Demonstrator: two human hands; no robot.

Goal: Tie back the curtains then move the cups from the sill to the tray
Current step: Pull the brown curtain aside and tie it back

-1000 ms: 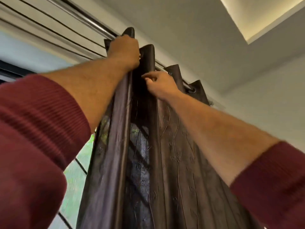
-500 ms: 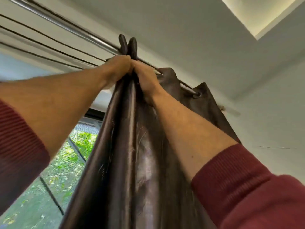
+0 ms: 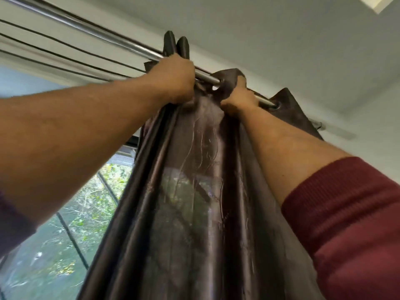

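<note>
A dark brown glossy eyelet curtain (image 3: pixel 194 191) is carried on a shiny round metal rod (image 3: pixel 121 41), threaded through its eyelets and bunched towards the rod's right end.

Soft daylight from the window (image 3: pixel 65 224); motion blur, wide-angle bending at edges.

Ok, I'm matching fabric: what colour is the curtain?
Dark, glossy brown; the curtain shows best in the head view.
</note>
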